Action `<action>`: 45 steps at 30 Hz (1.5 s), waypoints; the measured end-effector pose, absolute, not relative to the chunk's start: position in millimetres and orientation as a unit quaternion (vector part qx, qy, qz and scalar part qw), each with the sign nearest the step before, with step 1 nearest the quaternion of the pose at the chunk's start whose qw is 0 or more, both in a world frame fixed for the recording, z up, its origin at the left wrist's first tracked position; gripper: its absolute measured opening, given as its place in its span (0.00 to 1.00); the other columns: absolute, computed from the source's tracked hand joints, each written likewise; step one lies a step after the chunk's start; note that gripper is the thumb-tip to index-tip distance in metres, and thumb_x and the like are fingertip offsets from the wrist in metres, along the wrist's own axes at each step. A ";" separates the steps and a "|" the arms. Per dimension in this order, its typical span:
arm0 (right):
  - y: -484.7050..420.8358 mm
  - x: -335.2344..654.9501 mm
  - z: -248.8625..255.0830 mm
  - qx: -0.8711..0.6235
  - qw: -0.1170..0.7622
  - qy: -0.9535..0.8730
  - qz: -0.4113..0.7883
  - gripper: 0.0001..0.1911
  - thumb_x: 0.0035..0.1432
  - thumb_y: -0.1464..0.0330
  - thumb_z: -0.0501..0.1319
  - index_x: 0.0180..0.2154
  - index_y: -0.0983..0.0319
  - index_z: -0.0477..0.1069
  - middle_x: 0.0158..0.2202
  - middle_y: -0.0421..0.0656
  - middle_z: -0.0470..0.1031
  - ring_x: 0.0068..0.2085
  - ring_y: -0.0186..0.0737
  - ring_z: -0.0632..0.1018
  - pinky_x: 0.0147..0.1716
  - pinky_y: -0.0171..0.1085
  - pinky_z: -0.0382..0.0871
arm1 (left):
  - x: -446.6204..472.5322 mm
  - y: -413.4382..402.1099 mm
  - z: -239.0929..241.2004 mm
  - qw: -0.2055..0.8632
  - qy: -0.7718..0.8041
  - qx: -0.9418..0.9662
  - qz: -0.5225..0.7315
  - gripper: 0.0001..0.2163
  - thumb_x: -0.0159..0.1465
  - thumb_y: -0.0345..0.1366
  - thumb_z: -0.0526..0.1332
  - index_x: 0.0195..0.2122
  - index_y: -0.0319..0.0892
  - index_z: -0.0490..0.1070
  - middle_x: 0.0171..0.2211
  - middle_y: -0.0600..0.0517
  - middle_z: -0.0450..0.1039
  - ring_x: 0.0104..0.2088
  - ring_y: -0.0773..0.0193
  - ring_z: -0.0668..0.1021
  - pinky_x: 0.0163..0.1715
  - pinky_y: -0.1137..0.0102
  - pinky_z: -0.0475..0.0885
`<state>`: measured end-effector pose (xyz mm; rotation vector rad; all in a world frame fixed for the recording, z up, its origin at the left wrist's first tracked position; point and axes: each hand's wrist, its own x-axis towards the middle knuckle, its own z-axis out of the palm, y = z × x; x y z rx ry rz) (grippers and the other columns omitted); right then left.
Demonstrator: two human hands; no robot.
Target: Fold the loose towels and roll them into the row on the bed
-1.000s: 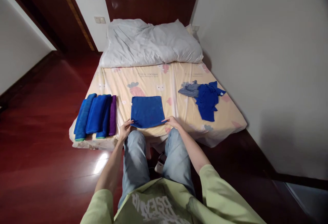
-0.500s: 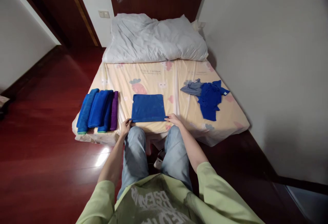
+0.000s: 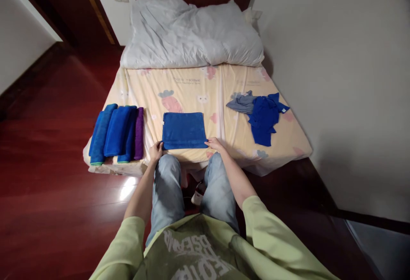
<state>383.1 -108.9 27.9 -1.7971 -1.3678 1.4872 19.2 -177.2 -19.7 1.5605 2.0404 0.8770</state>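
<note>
My left hand [image 3: 156,152] and right hand [image 3: 214,144] pinch the near corners of the blue cloth [image 3: 183,126], spread on the bed [image 3: 229,139] with its near edge folded over. Rolls [image 3: 115,131] lie to its left, crumpled fabrics [image 3: 264,115] to its right.

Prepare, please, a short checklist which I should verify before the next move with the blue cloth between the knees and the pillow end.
1. Left grip at the near left corner: ok.
2. Right grip at the near right corner: ok.
3. Blue cloth spread on the bed: ok.
4. Rolled cloths at left apart from it: ok.
5. Crumpled clothes at right apart from it: ok.
6. Underside smooth: cannot tell, hidden.
</note>
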 end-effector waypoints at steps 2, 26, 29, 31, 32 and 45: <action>-105.8 381.4 22.6 -0.661 0.210 -0.486 0.532 0.13 0.49 0.66 0.73 0.26 0.63 0.69 0.20 0.35 0.69 0.22 0.29 0.67 0.20 0.28 0.56 | 19.7 -176.4 -22.7 0.212 0.741 0.557 0.309 0.17 0.69 0.45 0.53 0.40 0.41 0.77 0.36 0.45 0.81 0.38 0.56 0.80 0.38 0.69 0.71; -99.3 376.5 14.0 -0.725 0.191 -0.482 0.453 0.10 0.50 0.67 0.71 0.26 0.63 0.72 0.20 0.37 0.71 0.24 0.31 0.70 0.23 0.29 0.63 | 24.0 -176.8 -32.2 0.244 0.743 0.486 0.390 0.19 0.64 0.51 0.57 0.39 0.41 0.77 0.33 0.46 0.81 0.35 0.58 0.82 0.37 0.68 0.74; -98.4 376.9 13.0 -0.729 0.187 -0.478 0.452 0.08 0.51 0.69 0.71 0.28 0.63 0.73 0.21 0.37 0.72 0.23 0.30 0.71 0.22 0.28 0.62 | 24.2 -178.4 -29.4 0.240 0.737 0.488 0.401 0.19 0.64 0.52 0.57 0.38 0.41 0.77 0.33 0.46 0.81 0.35 0.58 0.82 0.38 0.68 0.75; -98.0 377.1 12.5 -0.730 0.188 -0.475 0.455 0.07 0.52 0.69 0.71 0.28 0.63 0.74 0.21 0.38 0.73 0.22 0.31 0.71 0.22 0.29 0.63 | 25.1 -179.0 -26.3 0.237 0.737 0.490 0.400 0.19 0.64 0.51 0.58 0.39 0.40 0.78 0.33 0.46 0.81 0.35 0.58 0.82 0.39 0.67 0.75; -97.7 377.1 12.1 -0.732 0.187 -0.471 0.455 0.07 0.52 0.69 0.71 0.29 0.63 0.74 0.21 0.38 0.73 0.22 0.31 0.71 0.21 0.29 0.63 | 25.8 -179.2 -24.8 0.236 0.739 0.489 0.398 0.18 0.64 0.51 0.58 0.39 0.40 0.78 0.33 0.45 0.81 0.35 0.58 0.82 0.39 0.67 0.75; -109.9 375.0 20.9 -0.683 0.154 -0.673 0.238 0.05 0.56 0.69 0.68 0.34 0.60 0.73 0.34 0.43 0.75 0.33 0.38 0.73 0.34 0.34 0.65 | 26.2 -181.7 -22.7 0.164 0.733 0.577 0.320 0.11 0.68 0.44 0.59 0.39 0.43 0.74 0.39 0.46 0.78 0.41 0.58 0.80 0.43 0.67 0.74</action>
